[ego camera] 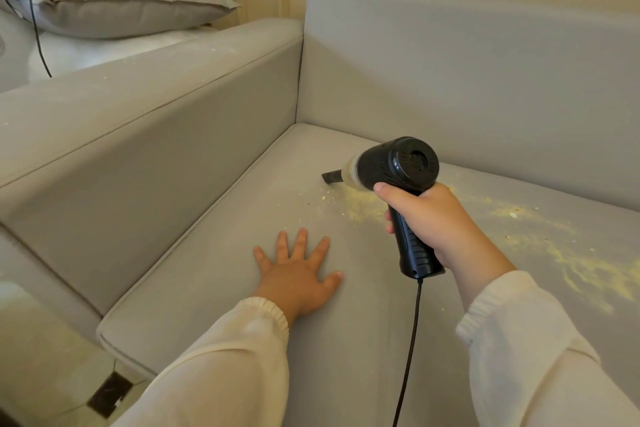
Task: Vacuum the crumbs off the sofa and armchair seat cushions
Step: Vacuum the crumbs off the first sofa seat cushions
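Note:
My right hand [437,218] grips the handle of a black handheld vacuum [398,166], whose narrow nozzle points left and down onto the grey seat cushion [225,288]. Yellow crumbs [360,204] lie scattered just under and right of the nozzle, and a longer trail of crumbs [581,260] runs across the cushion toward the right edge. Fingers spread, my left hand [298,270] rests flat on the cushion, left of the vacuum. A black cord [412,340] hangs from the handle's base.
The grey armrest [145,107] rises on the left with a few crumbs on top, and the backrest [467,80] stands behind the seat. A grey pillow [114,0] with a dark cable over it lies beyond the armrest. Pale floor shows at bottom left.

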